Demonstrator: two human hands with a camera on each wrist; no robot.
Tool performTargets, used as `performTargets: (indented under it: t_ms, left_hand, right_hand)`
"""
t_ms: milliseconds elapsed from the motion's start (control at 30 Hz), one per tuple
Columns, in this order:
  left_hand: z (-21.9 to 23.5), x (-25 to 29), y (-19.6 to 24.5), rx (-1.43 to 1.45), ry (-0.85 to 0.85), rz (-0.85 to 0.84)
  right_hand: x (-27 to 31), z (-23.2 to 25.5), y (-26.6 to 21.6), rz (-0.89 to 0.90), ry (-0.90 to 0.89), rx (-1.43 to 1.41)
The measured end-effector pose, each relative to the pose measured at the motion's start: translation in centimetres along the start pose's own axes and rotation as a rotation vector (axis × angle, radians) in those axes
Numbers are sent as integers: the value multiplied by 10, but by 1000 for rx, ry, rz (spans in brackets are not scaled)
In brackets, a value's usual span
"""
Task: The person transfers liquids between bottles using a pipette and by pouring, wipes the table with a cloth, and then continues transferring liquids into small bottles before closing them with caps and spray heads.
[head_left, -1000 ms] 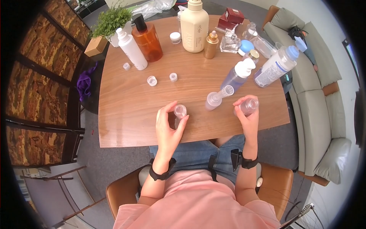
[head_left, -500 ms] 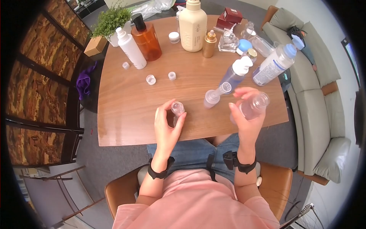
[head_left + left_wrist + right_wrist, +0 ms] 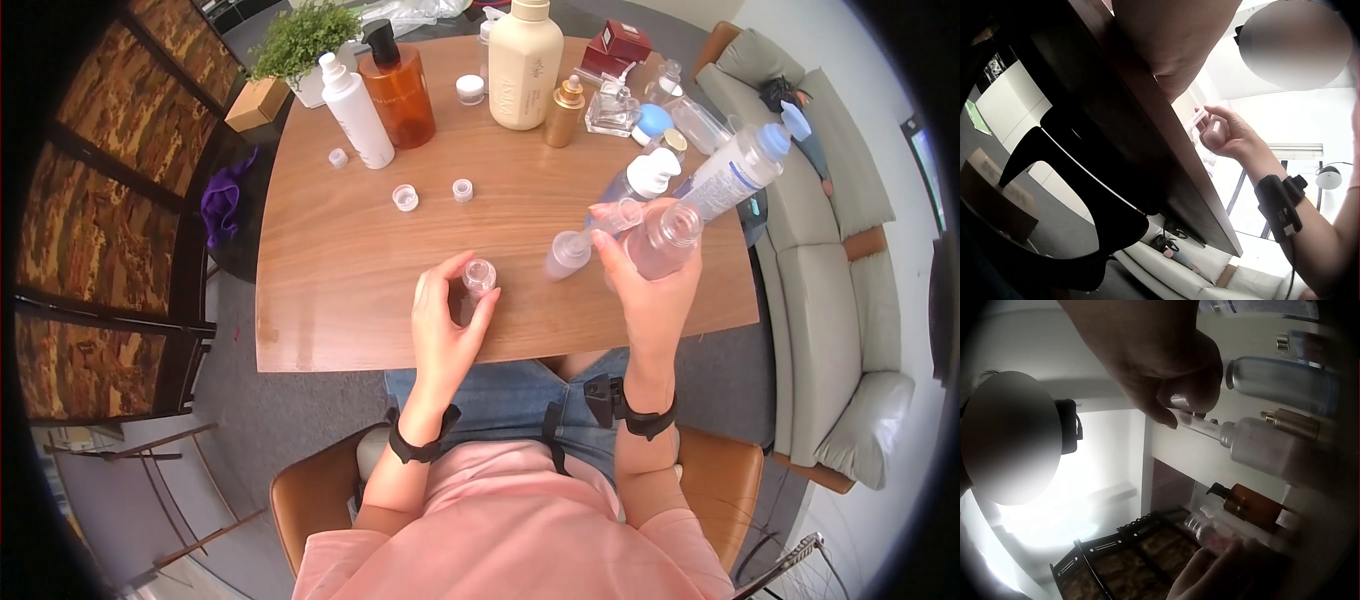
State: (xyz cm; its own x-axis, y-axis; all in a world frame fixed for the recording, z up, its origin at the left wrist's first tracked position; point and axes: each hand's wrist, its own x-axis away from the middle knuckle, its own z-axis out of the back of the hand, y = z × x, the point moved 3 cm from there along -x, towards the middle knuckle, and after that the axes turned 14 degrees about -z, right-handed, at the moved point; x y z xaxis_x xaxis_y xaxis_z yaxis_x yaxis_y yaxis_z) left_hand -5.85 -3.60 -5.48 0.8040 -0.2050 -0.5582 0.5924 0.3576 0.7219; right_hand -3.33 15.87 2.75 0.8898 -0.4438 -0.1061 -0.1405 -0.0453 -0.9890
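My left hand (image 3: 443, 325) holds a small clear open bottle (image 3: 479, 276) upright near the table's front edge, thumb on one side and fingers on the other. A larger clear, open-mouthed bottle (image 3: 660, 246) is gripped in my right hand (image 3: 652, 305), raised above the table. Beside it stands a frosted bottle (image 3: 568, 254) with a translucent funnel-like tube (image 3: 627, 214) slanting from its neck. In the right wrist view, my right fingertips are right at the wide end of that tube (image 3: 1200, 425). The left wrist view shows the right hand's bottle (image 3: 1215, 133) beyond the tabletop edge.
Two small white caps (image 3: 405, 197) lie mid-table. Behind stand a white spray bottle (image 3: 357, 115), an amber pump bottle (image 3: 398, 95), a big cream bottle (image 3: 525, 70) and a gold bottle (image 3: 565, 112). A white-topped pump bottle (image 3: 650, 172) and a blue-capped bottle (image 3: 735, 175) crowd the right.
My right hand has lifted its bottle off the right side of the table and brought it up beside the slanting tube. The left hand still holds the small bottle in nearly the same place.
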Motion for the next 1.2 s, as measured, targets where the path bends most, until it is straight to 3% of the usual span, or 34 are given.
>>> performTargets:
  t_ms: [167, 333, 967, 1033, 1200]
  left_hand:
    - [0, -1, 0, -7, 7, -22]
    - [0, -2, -1, -8, -28, -23]
    - [0, -4, 2, -34, 8, -123]
    - [1, -3, 4, 27, -7, 38]
    - [1, -1, 1, 15, -33, 33]
  right_hand:
    - [1, 3, -14, -13, 23, -33]
    - [1, 9, -21, 161, 23, 32]
    - [3, 15, -34, 374, 125, 11]
    - [3, 15, -34, 376, 138, -9]
    - [5, 16, -32, 354, 159, -3]
